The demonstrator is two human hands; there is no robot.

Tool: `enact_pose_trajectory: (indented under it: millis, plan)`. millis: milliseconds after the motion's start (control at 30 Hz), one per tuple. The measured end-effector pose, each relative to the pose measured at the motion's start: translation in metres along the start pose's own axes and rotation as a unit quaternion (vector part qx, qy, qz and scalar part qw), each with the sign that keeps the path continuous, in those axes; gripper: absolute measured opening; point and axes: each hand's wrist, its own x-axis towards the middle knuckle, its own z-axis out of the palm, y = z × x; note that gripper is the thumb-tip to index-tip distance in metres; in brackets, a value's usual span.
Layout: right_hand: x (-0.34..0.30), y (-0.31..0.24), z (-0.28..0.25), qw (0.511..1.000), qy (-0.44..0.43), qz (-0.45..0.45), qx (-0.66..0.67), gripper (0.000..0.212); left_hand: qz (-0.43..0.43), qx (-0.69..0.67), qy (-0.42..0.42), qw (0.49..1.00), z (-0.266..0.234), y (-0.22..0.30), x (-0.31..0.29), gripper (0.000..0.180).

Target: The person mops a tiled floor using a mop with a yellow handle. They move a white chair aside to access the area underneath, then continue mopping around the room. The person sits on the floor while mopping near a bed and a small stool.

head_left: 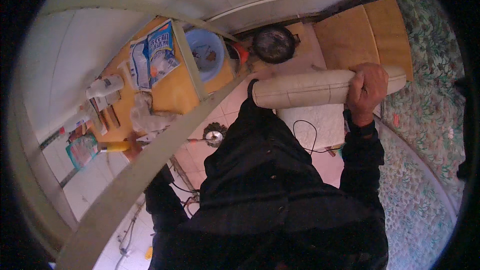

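Note:
My right hand point(367, 90) is closed over the top edge of a long cream padded cushion point(302, 89) with a stitched seam, near its right end. On the left, behind a slanting metal bar, my left hand point(133, 148) is partly hidden. Its fingers appear wrapped round a yellow-handled tool point(114, 146). Past the bar, a thin rod ends in a round brush head point(215, 135) with dark bristles and a pale centre. It lines up with the yellow handle, but the bar hides whether they join.
Beyond the metal bar point(135, 175), a wooden shelf point(172, 92) bears a blue-and-white packet point(155, 52), a white bottle point(105, 86), crumpled plastic point(147, 115) and a blue basin point(204, 55). A black pan point(274, 44) stands farther back. Patterned fabric point(425, 135) lies right; a dark cable point(315, 132) loops below the cushion.

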Motion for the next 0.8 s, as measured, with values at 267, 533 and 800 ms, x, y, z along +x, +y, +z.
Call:
enact_pose_trajectory:
  millis: [267,533,800]
  plan:
    - [-0.002,-0.003,-0.001,0.999,-0.02,0.017,-0.023,0.019,-0.002,-0.019,-0.005,1.0,0.018,-0.011,-0.001,0.035]
    - [-0.003,0.001,0.002,0.999,-0.015,-0.007,-0.04,0.018,-0.005,-0.033,-0.004,0.999,0.027,-0.018,0.003,0.035]
    - [-0.009,0.004,0.003,0.999,-0.012,0.011,-0.037,0.017,-0.011,-0.043,-0.006,0.999,0.028,-0.027,0.005,0.034]
